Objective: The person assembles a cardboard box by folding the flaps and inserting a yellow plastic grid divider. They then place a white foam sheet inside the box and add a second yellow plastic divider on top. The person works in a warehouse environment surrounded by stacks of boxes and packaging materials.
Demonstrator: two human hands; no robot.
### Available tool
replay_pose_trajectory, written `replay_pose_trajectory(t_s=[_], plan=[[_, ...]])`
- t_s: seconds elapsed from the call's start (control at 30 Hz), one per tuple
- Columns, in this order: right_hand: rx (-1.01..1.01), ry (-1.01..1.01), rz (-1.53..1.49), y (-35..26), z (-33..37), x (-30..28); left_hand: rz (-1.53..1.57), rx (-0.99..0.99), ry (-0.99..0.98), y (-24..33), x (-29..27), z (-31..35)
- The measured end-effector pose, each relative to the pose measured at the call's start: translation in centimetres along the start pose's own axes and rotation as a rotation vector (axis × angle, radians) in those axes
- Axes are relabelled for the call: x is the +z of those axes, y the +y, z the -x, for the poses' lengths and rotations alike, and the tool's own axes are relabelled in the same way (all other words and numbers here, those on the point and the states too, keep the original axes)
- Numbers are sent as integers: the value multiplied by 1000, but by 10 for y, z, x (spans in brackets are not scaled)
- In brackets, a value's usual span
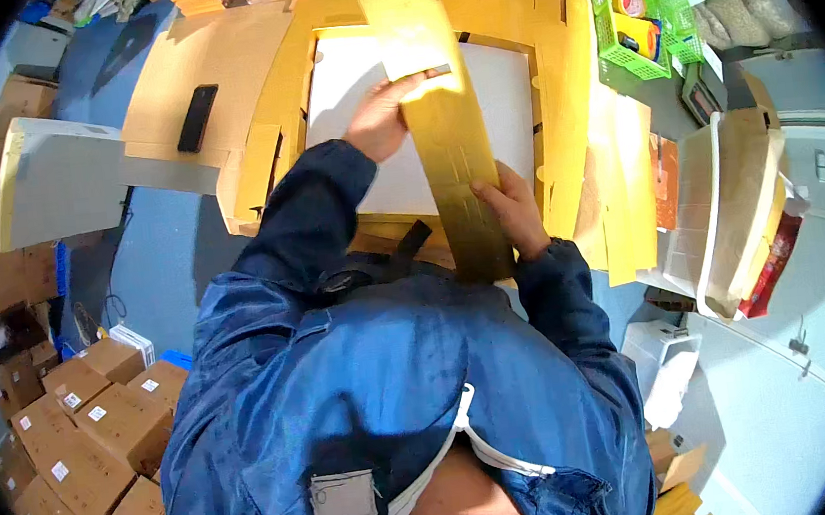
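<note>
A long yellow cardboard strip (450, 155) is held up in front of me, slanting from the upper left to the lower right. My left hand (384, 116) grips its left edge around the middle, the fingertips by a small slot. My right hand (515, 206) pinches its right edge lower down, thumb on the near face. Behind the strip lies an open yellow cardboard box (536, 77) with a flat white panel (346, 85) inside its walls. The strip hides the middle of that panel.
A black phone (198, 118) lies on brown cardboard at the left. A green basket (631, 33) with tape and tools stands at the upper right. More yellow cardboard (626, 187) lies right of the box. Several brown cartons (85, 468) are stacked at the lower left.
</note>
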State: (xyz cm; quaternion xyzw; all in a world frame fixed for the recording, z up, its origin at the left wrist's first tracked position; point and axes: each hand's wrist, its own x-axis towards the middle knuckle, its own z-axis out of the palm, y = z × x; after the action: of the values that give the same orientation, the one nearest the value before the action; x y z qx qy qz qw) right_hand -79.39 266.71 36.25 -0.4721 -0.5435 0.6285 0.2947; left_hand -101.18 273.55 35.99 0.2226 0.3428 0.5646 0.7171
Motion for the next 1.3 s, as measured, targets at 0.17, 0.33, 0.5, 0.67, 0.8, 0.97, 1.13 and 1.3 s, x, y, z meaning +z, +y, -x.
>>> replay_pose_trajectory(t_s=[0.17,0.33,0.5,0.67,0.8,0.97,1.13,1.3], plan=[[-15,42,-110,-11,-43,33,-213,-9,-203,16,-39,27],[-43,-57,-160,-4,-77,71,-302,-155,9,-10,-67,55],[42,-73,-69,2,-88,101,-290,-198,174,-14,-90,57],[16,-108,-193,1,-84,105,-22,-189,164,-9,-92,58],[100,2,-219,-2,-85,83,133,-222,-64,-11,-91,50],[79,-3,-136,4,-73,61,-34,-275,-21,-22,-71,46],[74,47,-218,17,-45,28,-118,-366,-169,-37,-33,43],[-72,365,-273,46,-8,-44,-254,-399,-155,-67,-5,31]])
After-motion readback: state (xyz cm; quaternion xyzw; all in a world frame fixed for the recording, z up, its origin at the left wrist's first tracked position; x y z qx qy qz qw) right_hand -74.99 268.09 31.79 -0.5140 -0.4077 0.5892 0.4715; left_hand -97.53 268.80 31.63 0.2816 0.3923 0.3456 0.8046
